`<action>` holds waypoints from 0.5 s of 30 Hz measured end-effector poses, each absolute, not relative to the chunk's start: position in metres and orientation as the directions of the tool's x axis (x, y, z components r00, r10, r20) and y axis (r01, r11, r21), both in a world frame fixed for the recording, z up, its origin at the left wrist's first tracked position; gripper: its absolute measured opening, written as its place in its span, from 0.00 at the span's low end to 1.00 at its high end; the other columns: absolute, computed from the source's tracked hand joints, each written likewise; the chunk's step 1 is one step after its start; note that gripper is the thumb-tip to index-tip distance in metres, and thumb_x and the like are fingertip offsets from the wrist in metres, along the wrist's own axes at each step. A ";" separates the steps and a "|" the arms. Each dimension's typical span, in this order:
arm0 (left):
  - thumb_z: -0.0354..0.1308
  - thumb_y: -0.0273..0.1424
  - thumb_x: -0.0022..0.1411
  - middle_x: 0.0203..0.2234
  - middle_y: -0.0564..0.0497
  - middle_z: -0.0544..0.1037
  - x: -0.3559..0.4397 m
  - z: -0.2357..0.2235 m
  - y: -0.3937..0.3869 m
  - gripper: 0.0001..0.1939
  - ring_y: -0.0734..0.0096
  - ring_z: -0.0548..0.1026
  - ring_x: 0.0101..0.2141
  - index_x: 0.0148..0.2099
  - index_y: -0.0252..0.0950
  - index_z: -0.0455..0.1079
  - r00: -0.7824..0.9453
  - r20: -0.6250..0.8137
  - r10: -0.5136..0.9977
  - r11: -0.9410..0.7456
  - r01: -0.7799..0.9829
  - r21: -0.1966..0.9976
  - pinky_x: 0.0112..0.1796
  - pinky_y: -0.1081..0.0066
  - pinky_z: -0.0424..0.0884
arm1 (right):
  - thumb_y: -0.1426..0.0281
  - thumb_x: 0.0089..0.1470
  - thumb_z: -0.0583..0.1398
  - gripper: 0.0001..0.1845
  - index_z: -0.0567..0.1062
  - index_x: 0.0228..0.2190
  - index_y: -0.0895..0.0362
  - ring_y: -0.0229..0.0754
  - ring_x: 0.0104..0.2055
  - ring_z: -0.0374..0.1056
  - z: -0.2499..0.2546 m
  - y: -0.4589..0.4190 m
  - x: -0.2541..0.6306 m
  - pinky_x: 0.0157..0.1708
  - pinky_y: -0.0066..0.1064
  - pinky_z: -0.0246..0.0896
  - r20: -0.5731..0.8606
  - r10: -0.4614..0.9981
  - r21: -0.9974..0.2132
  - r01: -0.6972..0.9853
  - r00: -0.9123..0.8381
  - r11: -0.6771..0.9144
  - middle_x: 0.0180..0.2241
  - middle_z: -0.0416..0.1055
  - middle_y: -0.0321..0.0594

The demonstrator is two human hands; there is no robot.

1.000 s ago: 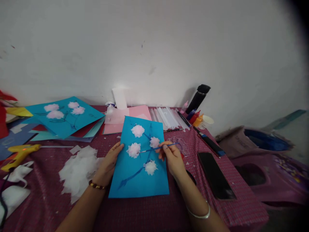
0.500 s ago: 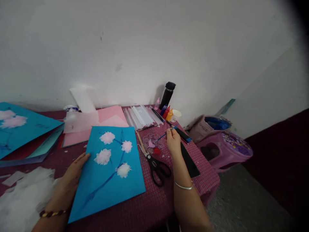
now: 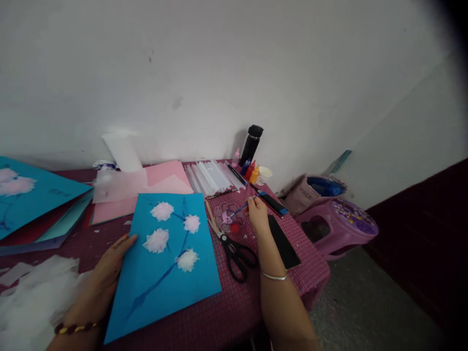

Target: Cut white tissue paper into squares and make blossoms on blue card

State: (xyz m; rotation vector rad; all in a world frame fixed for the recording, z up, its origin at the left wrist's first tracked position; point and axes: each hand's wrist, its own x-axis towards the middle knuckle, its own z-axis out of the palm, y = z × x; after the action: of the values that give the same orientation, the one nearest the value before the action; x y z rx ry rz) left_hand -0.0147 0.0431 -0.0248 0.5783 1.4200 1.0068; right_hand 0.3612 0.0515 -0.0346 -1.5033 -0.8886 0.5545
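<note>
A blue paper sheet [image 3: 164, 273] with several white tissue flowers and painted blue branches lies in front of me on the red checked tablecloth [image 3: 234, 312]. My left hand [image 3: 109, 265] rests flat and open on the sheet's left edge. My right hand [image 3: 258, 214] pinches a thin blue paintbrush [image 3: 241, 208], whose tip reaches into a clear paint palette [image 3: 228, 217] holding pink and red paint.
Black scissors [image 3: 236, 251] lie right of the sheet, a dark phone [image 3: 283, 241] beyond my right arm. At the back stand a black flask [image 3: 251, 145], small paint bottles [image 3: 250, 170], white strips [image 3: 210, 178] and pink paper [image 3: 161, 183]. White tissue [image 3: 32, 302] is piled left; a pink stool [image 3: 340, 224] stands right of the table.
My right hand has carried the brush from the flowers on the sheet over to the palette at the right. My view has swung right. The left hand stays on the sheet's edge.
</note>
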 end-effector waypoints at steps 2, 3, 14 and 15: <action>0.61 0.26 0.56 0.25 0.50 0.81 -0.012 -0.025 0.042 0.22 0.62 0.79 0.24 0.53 0.37 0.67 -0.133 -0.514 0.847 0.482 -0.215 0.849 0.27 0.65 0.78 | 0.58 0.51 0.57 0.13 0.68 0.23 0.54 0.35 0.15 0.57 -0.032 0.050 0.363 0.15 0.26 0.49 0.125 0.777 -0.990 0.135 0.618 0.052 0.13 0.65 0.28; 0.61 0.26 0.56 0.26 0.49 0.81 -0.011 -0.024 0.041 0.20 0.62 0.79 0.24 0.52 0.37 0.68 -0.127 -0.514 0.848 0.483 -0.214 0.849 0.27 0.65 0.78 | 0.58 0.50 0.57 0.14 0.68 0.23 0.54 0.35 0.14 0.56 -0.030 0.049 0.364 0.14 0.25 0.48 0.108 0.771 -0.994 0.095 0.628 0.062 0.13 0.64 0.28; 0.61 0.24 0.55 0.25 0.46 0.81 0.000 -0.015 0.030 0.05 0.65 0.78 0.22 0.37 0.33 0.73 0.013 -0.437 0.900 0.410 -0.371 0.833 0.26 0.68 0.76 | 0.57 0.50 0.61 0.13 0.71 0.29 0.54 0.33 0.16 0.60 -0.005 0.027 0.275 0.15 0.25 0.54 0.035 0.965 -0.949 -0.293 0.261 0.114 0.20 0.71 0.31; 0.61 0.24 0.55 0.25 0.46 0.81 -0.001 -0.016 0.030 0.05 0.65 0.78 0.22 0.37 0.32 0.73 0.012 -0.430 0.903 0.402 -0.383 0.832 0.27 0.68 0.76 | 0.57 0.51 0.61 0.13 0.72 0.31 0.54 0.34 0.17 0.61 -0.005 0.023 0.265 0.17 0.26 0.56 0.043 0.979 -0.948 -0.302 0.199 0.103 0.22 0.72 0.32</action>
State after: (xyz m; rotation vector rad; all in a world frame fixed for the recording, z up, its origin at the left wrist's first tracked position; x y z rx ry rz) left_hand -0.0009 0.0305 -0.0157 0.5757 1.1513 1.0931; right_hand 0.2646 0.0234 -0.0051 -1.0087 -0.8752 1.1507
